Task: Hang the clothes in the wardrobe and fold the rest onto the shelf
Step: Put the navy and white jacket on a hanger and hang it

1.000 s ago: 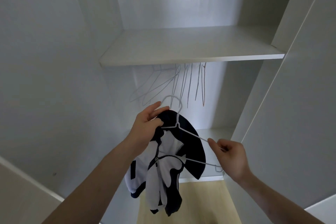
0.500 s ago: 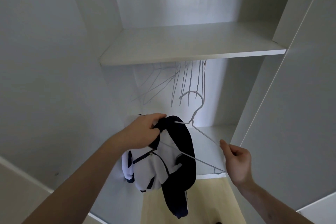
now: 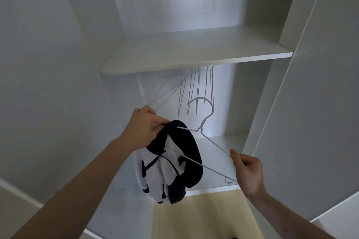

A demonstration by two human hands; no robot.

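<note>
Both hands are closed — jacket (image 3: 174, 163) gripped by left hand (image 3: 144, 130), wire hanger (image 3: 208, 141) pinched by right hand (image 3: 247, 170) — at frame centre.

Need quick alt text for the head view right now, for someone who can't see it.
Facing an open white wardrobe, the left hand grips a dark-and-white zip jacket half threaded on a white wire hanger; the right hand pinches the hanger's bare end. Bare hangers dangle under the shelf.
</note>
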